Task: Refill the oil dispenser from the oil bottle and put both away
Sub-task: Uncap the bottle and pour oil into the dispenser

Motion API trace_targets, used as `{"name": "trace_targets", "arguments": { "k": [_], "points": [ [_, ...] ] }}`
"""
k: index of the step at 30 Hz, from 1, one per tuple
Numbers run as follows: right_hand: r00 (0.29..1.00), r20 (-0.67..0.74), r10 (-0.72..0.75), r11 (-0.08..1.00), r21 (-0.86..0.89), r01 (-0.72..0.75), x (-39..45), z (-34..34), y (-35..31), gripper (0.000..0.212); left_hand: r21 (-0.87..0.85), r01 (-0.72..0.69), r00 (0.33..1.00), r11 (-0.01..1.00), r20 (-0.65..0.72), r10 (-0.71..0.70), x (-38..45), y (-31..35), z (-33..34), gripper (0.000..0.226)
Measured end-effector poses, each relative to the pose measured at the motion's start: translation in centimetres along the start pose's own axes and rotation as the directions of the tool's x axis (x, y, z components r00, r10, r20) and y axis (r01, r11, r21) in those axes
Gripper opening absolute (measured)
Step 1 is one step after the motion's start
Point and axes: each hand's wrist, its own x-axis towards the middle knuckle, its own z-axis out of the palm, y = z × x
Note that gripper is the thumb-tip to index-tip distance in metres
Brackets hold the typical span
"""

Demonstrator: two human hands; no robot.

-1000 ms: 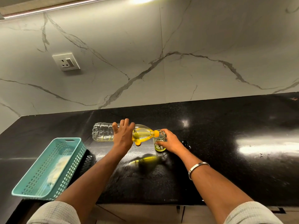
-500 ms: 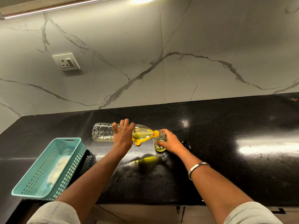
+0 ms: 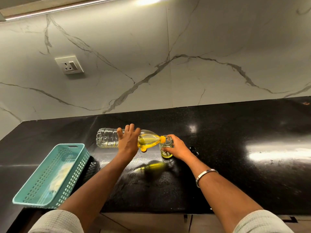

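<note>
Warm strip light [image 3: 64, 9] overhead; glare on black counter [image 3: 276, 151]; wide-angle edge bending; img sharp.

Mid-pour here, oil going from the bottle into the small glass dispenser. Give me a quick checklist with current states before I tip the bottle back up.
1. Oil bottle gripped by left hand: ok.
2. Oil dispenser steadied upright by right hand: ok.
3. Bottle's yellow neck over the dispenser mouth: ok.
4. Dispenser full: not ok, only a shallow layer at the bottom.
5. Countertop free of spills: cannot tell, glare and yellow reflection.
6. Teal basket clear of the bottle's base: ok.
</note>
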Motion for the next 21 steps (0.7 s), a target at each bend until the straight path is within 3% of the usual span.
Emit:
{"name": "trace_targets", "arguments": {
  "k": [21],
  "points": [
    [1.0, 0.005, 0.011, 1.0, 0.003, -0.011, 0.01, -0.03, -0.04, 0.055, 0.0, -0.002, 1.0, 1.0, 0.002, 0.002, 0.01, 0.01, 0.03, 0.059]
  ]
}}
